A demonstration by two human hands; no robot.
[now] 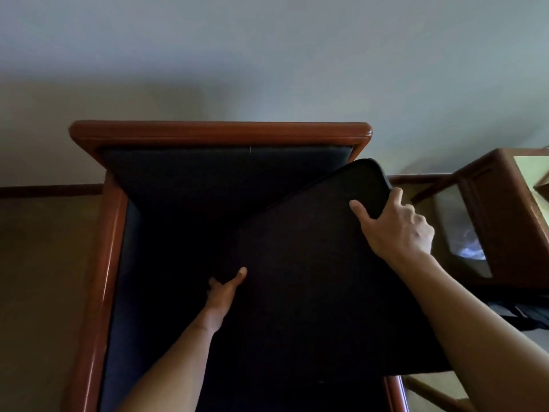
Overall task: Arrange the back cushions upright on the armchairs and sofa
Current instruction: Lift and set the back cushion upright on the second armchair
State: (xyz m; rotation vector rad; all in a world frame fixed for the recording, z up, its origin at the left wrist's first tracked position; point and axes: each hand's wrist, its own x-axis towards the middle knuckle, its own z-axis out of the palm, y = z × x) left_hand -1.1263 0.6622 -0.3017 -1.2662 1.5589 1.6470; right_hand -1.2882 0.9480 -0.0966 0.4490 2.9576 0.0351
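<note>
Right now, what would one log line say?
stage: lifting | left hand: gripping cushion edge | right hand: gripping top corner | cushion: tilted over armchair

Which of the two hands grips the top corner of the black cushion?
The right hand: it wraps the black cushion at its upper corner; the left hand holds its lower left edge.

The wooden armchair (98, 263) has a dark seat. A big black cushion (320, 278) lies tilted across it, maybe partly lifted.
</note>
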